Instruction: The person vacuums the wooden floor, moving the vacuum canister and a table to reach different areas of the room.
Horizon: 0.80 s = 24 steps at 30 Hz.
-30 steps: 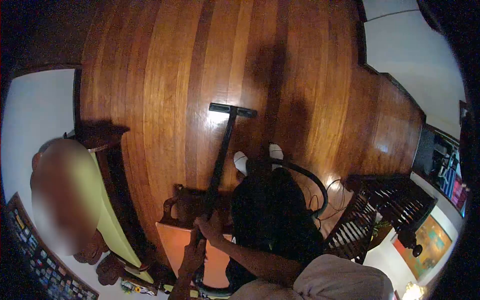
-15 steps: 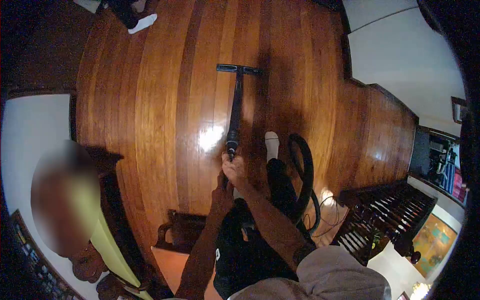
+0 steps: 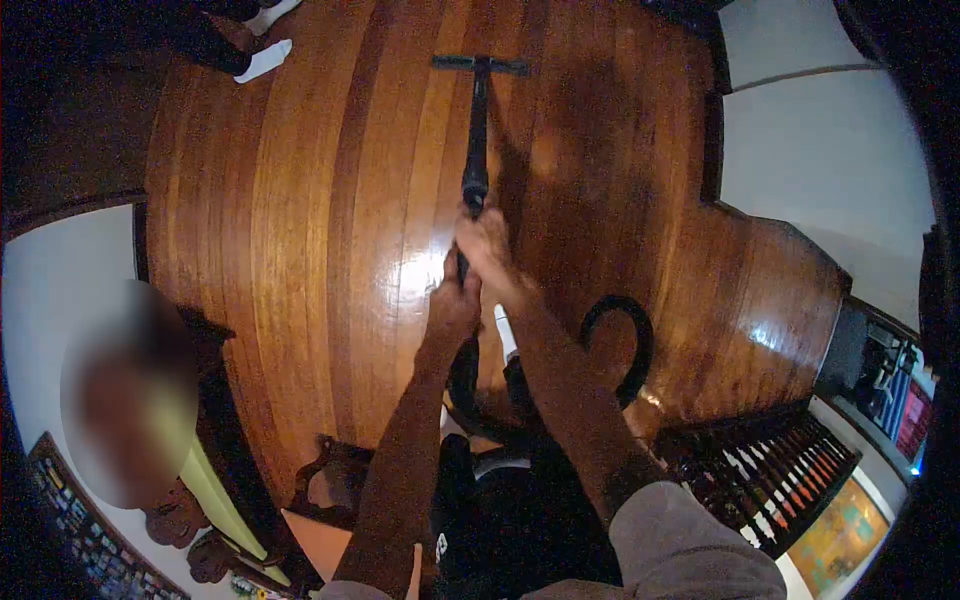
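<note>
A black vacuum cleaner wand [image 3: 477,130] stretches away from me, its wide flat floor head [image 3: 482,65] lying on the wooden floor. Both my hands are wrapped round its near end. My right hand [image 3: 486,245] grips farther forward, just behind the collar of the wand. Closer to my body, my left hand [image 3: 457,300] is closed round the handle. From there the black hose [image 3: 462,385] runs down toward my legs, and a loop of it [image 3: 640,345] bends up on the right of my right forearm.
Shiny floorboards [image 3: 330,200] spread ahead. Another person's white-socked foot [image 3: 264,62] is at the upper left. A dark wooden railing [image 3: 770,480] stands at the lower right. At left, a blurred person in yellow is near carved dark furniture. A white wall [image 3: 800,130] bounds the right.
Both my hands have pushed the wand forward, and the floor head has slid farther away. My arms are stretched out more. The hose loop has shifted right and lower.
</note>
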Each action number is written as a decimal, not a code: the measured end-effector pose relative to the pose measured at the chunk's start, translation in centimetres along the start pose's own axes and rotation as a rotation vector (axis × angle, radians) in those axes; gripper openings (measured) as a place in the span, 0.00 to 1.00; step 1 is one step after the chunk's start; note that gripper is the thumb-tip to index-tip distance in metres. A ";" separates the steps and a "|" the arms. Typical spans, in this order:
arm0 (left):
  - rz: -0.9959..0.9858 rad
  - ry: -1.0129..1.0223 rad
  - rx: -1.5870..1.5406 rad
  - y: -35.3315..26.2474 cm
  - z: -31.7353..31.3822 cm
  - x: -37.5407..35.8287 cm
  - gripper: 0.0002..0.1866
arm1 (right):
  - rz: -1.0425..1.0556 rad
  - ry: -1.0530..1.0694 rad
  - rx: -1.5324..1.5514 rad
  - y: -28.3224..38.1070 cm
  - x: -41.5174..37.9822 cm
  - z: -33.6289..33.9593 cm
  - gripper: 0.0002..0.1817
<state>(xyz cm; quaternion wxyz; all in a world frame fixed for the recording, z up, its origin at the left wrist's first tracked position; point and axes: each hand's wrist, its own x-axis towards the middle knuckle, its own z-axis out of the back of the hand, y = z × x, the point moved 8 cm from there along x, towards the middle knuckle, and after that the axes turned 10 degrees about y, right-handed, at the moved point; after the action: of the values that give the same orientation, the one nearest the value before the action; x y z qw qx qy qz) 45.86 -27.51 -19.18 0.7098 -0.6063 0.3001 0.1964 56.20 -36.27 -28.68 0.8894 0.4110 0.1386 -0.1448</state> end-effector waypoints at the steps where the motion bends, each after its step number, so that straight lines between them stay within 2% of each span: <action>1: -0.017 -0.020 0.014 -1.2 0.2 2.2 0.33 | -0.068 0.060 0.059 2.3 1.7 1.7 0.22; 2: -0.031 -0.037 0.027 -2.1 0.2 4.4 0.32 | -0.139 0.116 0.114 4.6 3.4 3.4 0.20; 3: -0.095 -0.057 0.124 -3.2 0.4 6.6 0.31 | -0.239 0.290 0.150 4.5 4.8 3.4 0.21; 6: -0.123 -0.075 0.208 -3.1 0.2 9.7 0.29 | -0.153 0.291 0.148 5.4 4.7 5.0 0.19; 7: -0.099 -0.070 0.202 -2.4 0.1 9.8 0.29 | -0.105 0.287 0.156 6.0 4.2 5.3 0.17; 8: -0.173 -0.101 0.245 -2.5 0.0 8.7 0.29 | -0.051 0.276 0.165 7.0 3.7 6.0 0.16; 10: -0.316 -0.172 0.337 -4.1 -0.3 5.6 0.30 | -0.123 0.384 -0.007 6.1 3.0 5.3 0.18; 11: -0.103 -0.087 0.196 -2.2 -0.9 3.5 0.30 | -0.029 0.178 -0.027 5.7 1.0 5.8 0.12; 12: 0.116 -0.003 0.054 -0.1 -1.6 0.5 0.30 | 0.014 0.222 0.203 6.6 -3.0 6.8 0.16; 13: 0.155 0.008 0.062 1.3 -2.0 -2.2 0.30 | -0.138 0.116 -0.037 3.4 -4.4 4.5 0.16; 14: 0.198 0.018 0.070 3.4 -2.3 -5.0 0.30 | -0.186 0.248 -0.029 1.9 -7.9 3.4 0.21; 18: 0.220 0.036 0.100 13.6 -3.5 -18.1 0.27 | -0.148 0.346 0.077 -1.0 -23.6 1.5 0.34; 19: -0.159 -0.014 0.465 13.3 -3.3 -21.1 0.26 | -0.156 0.377 0.096 -1.4 -27.5 1.2 0.38; 21: -0.375 0.023 0.875 17.3 -4.5 -29.4 0.23 | -0.211 0.485 0.174 -1.6 -35.2 1.0 0.43; 22: -0.061 0.074 0.513 20.5 -3.5 -32.1 0.23 | -0.249 0.548 0.221 -1.4 -38.8 1.1 0.44; 23: 0.238 0.009 0.158 23.7 -2.6 -35.8 0.23 | -0.360 0.625 0.309 -1.2 -42.4 1.1 0.44; 24: 0.318 -0.009 0.041 24.8 -2.4 -39.3 0.23 | -0.355 0.645 0.172 -3.5 -47.1 -0.9 0.44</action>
<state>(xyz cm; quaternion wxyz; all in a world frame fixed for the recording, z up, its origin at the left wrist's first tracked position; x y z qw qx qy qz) 0.29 -21.88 -11.70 0.6831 -0.5357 0.3933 0.3029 11.48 -30.98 -14.45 0.7234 0.4782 0.4678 -0.1711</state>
